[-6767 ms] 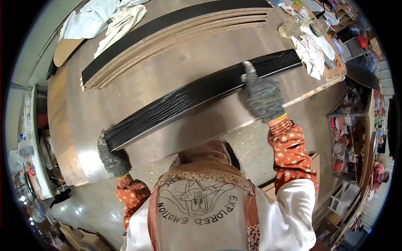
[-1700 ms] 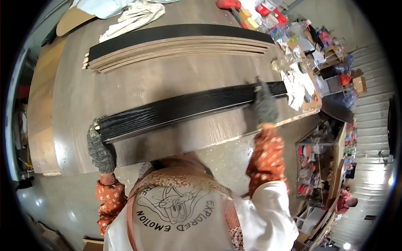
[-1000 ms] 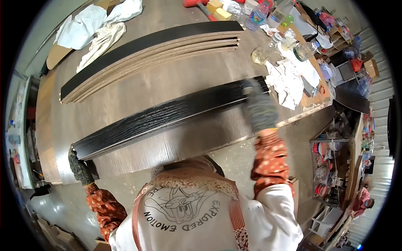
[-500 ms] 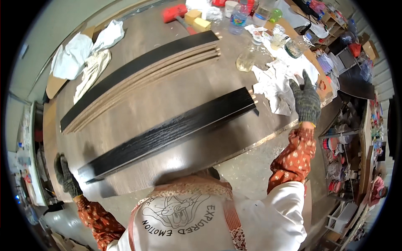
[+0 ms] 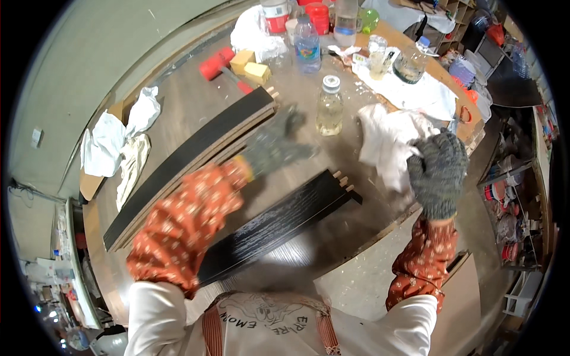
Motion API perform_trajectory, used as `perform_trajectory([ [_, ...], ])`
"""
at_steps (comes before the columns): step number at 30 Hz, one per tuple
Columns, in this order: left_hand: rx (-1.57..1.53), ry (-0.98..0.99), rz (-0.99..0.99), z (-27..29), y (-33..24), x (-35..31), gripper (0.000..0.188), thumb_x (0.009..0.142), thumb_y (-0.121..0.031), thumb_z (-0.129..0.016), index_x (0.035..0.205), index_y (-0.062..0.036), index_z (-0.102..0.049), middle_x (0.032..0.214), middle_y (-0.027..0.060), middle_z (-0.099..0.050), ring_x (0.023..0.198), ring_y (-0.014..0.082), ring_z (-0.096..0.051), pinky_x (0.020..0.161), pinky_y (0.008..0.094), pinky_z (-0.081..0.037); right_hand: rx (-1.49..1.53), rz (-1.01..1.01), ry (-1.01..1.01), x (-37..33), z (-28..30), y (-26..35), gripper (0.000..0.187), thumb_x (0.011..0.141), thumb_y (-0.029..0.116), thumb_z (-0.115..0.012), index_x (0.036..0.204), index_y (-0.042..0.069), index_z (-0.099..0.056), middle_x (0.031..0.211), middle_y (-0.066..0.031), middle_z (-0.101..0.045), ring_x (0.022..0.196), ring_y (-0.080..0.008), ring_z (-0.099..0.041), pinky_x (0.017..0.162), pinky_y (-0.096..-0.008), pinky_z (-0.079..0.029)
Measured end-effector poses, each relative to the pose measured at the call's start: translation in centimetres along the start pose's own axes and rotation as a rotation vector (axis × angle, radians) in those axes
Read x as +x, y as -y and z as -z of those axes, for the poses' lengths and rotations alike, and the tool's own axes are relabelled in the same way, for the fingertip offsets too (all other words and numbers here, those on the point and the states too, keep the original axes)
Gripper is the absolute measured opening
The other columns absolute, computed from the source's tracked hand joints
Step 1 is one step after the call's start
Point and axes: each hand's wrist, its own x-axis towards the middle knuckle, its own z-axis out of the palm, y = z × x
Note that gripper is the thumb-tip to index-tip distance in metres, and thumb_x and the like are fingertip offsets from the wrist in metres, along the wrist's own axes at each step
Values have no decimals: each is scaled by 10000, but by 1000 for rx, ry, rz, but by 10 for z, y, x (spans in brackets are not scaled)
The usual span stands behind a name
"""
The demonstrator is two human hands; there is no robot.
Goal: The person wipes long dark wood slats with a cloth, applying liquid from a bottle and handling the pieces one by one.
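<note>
My right hand, in a dark grey knit glove, has its fingers closed on a crumpled white cloth at the table's right side. My left hand, in the same kind of glove, is blurred over the middle of the table with its fingers apart and nothing in them. Ahead of it stands a capped clear bottle of pale yellow liquid. Below my left forearm lies a black board with wooden dowels at its end. More black-faced boards lie stacked beyond, partly hidden by my left sleeve.
A red mallet and yellow sponge blocks lie at the back. A labelled water bottle, glass jars and white paper stand or lie farther right. White rags are at the left. Shelving stands beyond the table's right edge.
My left hand has swung from the table's left edge to its middle. My right hand has closed on the white cloth. The view has shifted, and the yellow-liquid bottle now shows plainly.
</note>
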Motion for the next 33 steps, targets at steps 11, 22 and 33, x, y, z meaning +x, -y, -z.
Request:
perform_trajectory([
  [11, -461, -32, -16, -11, -43, 30, 867, 708, -321, -809, 1343, 16, -325, 1240, 133, -550, 1118, 261, -553, 973, 351, -457, 368, -71, 278, -75, -98, 28, 357, 738, 108, -605, 1093, 114, -640, 1178, -141, -583, 1122, -346, -521, 1001, -460, -385],
  [22, -119, 341, 69, 87, -29, -25, 694, 764, -243, -774, 1331, -32, -433, 1276, 135, -542, 1132, 231, -563, 958, 367, -481, 738, -346, -101, -8, -24, 65, 642, 762, 64, -664, 1347, -6, -409, 1326, -187, -497, 1210, -296, -503, 1054, -381, -391],
  [33, 357, 306, -102, 120, -64, -58, 456, 731, -282, -677, 1121, -62, -586, 1029, 138, -624, 958, 302, -602, 856, 441, -457, 1404, -464, 420, -26, -21, 127, 452, 845, 140, -637, 1262, 9, -519, 1050, -79, -647, 918, -144, -616, 836, -260, -480],
])
